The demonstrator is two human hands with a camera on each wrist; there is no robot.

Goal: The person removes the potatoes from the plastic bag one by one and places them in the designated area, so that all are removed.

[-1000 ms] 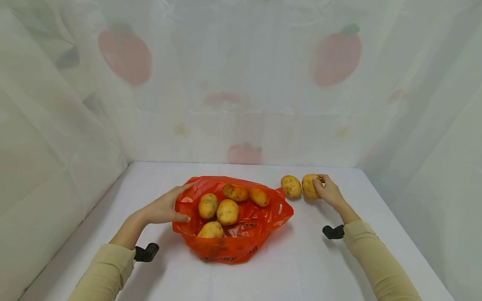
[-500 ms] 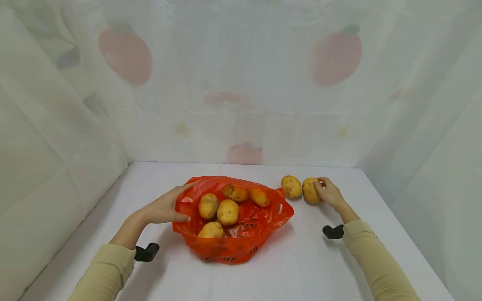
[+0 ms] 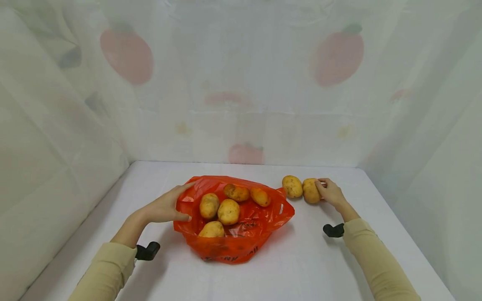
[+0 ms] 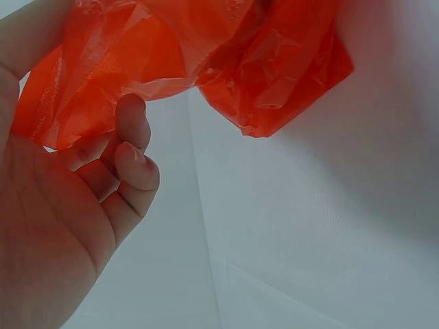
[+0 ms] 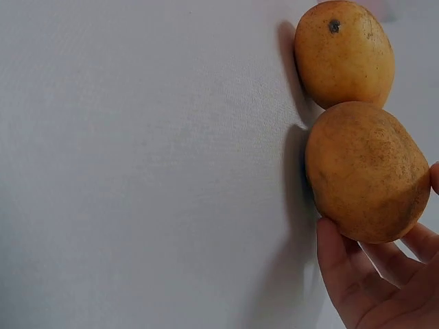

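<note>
A red plastic bag (image 3: pixel 244 251) lies wide-mouthed on the white table, with several potatoes inside, among them a round potato (image 3: pixel 228 212) near the middle. At the bag's left rim, my left hand (image 3: pixel 165 207) holds the plastic between thumb and fingers; the left wrist view shows its fingers (image 4: pixel 135 171) bent beneath the film. Right of the bag, my right hand (image 3: pixel 331 193) grips a potato (image 5: pixel 367 171) from its right side, thumb and fingers around it. That potato touches a second potato (image 5: pixel 343 51), which sits on the table to its left in the head view.
White tabletop (image 3: pixel 278 271) stretches in front of the bag and between the two arms. A pale curtain (image 3: pixel 241 125) with faded fruit prints hangs behind and along both sides. Each wrist carries a small black mount, such as the right mount (image 3: pixel 333 230).
My right hand has brought its potato slightly down and nearer to me, beside the other potato. My left hand and the bag look unchanged.
</note>
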